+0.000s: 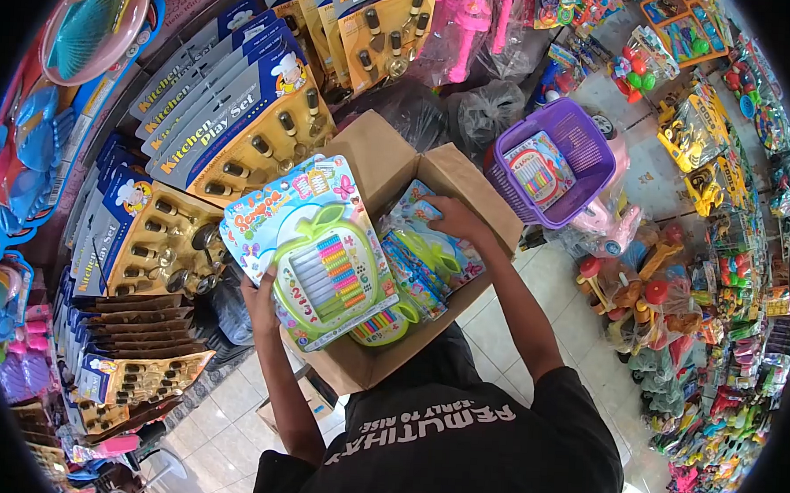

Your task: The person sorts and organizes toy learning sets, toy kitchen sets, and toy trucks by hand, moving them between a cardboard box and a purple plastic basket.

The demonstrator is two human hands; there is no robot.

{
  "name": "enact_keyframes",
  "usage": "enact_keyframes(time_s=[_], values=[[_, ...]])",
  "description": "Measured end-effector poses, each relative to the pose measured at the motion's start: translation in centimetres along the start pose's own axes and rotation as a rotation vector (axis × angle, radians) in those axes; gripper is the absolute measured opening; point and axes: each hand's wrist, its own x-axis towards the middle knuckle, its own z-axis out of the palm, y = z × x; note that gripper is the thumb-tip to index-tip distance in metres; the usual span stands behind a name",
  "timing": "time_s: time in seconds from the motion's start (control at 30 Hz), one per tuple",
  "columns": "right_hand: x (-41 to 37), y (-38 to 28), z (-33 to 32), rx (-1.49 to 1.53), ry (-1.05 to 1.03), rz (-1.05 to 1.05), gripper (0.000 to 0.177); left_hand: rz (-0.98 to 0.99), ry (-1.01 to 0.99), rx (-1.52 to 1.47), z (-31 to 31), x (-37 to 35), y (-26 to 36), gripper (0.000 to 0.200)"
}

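Over the left edge of one brown box (374, 157), one left hand (263, 302) gripped one apple toy card (315, 259). Inside, near the right edge, one right hand (456, 221) touched more toy packs (439, 250), but I could not tell if it gripped any. Past the far right corner, one purple basket (586, 140) held one small pack (539, 171).

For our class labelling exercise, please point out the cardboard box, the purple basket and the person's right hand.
Cardboard box (377, 153), head view: upper flap
Purple basket (586, 145), head view: inner wall
Right hand (454, 221), head view: its back
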Motion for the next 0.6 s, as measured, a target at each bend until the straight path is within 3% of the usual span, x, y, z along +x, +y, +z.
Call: enact_keyframes(time_s=[0.07, 0.17, 0.2, 0.27, 0.4, 0.47, 0.5, 0.53, 0.6], values=[[-0.8, 0.9, 0.5, 0.611, -0.066, 0.059, 0.055, 0.003, -0.009, -0.014, 0.0, 0.0, 0.2, 0.029], [-2.1, 2.8, 2.4, 0.372, -0.144, -0.058, 0.061, 0.015, 0.005, -0.025, -0.3, 0.1, 0.5, 0.031], [-2.8, 2.3, 2.5, 0.37, -0.14, -0.059, 0.061, 0.022, 0.024, -0.025, -0.4, 0.1, 0.5, 0.032], [-4.5, 0.6, 1.7, 0.09, -0.08, -0.007, 0.061, 0.024, 0.019, -0.043, -0.8, 0.4, 0.5, 0.033], [-5.9, -2.7, -0.4, 0.086, -0.007, 0.083, 0.062, 0.044, 0.003, -0.067, -0.4, 0.6, 1.1, 0.035], [-7.0, -3.9, -2.6, 0.008, 0.134, -0.025, 0.052, 0.066, 0.01, -0.066, -0.1, 0.5, 1.7, 0.036], [-8.2, -6.1, -5.1, 0.128, 0.121, 0.066, 0.047, 0.085, 0.012, -0.049, -0.2, 0.4, 2.0, 0.036], [-10.1, -8.9, -9.2, 0.137, 0.23, -0.101, 0.042, 0.11, 0.009, -0.034, -0.4, 0.3, 2.5, 0.037], [-12.5, -10.6, -12.5, 0.045, 0.316, -0.098, 0.047, 0.121, -0.003, -0.036, -0.8, 0.3, 2.8, 0.037]])
